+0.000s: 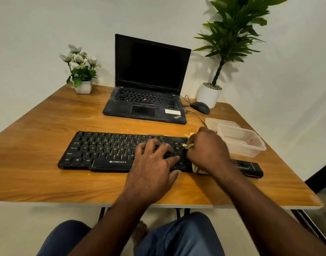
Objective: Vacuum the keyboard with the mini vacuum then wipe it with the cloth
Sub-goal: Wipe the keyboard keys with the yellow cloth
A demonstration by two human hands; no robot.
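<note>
Head view, single camera. The keyboard (106, 152) lies flat on the bench (38, 126), near the front edge and square to us.

Our left hand (151, 163) rests on the keys right of centre, fingers spread and nearly straight, its grip apart and holding nothing. We judge it is there to pin the board so it does not slide under rubbing.

Our right hand (208, 150) sits over the keyboard's right end, grip clamped on the cloth (188, 145). The fabric is bunched in the fist and only pale scraps show at the knuckles and below the palm. A wad gives firm pressure between keys.

The mini vacuum (249, 168) lies on its side on the bench just right of the keyboard, untouched. Judgement: vacuuming is done and the wipe is under way at the right end.

Behind: laptop (149, 85) open, screen dark; mouse (200, 107); clear plastic container (241, 143) beside our right hand.
</note>
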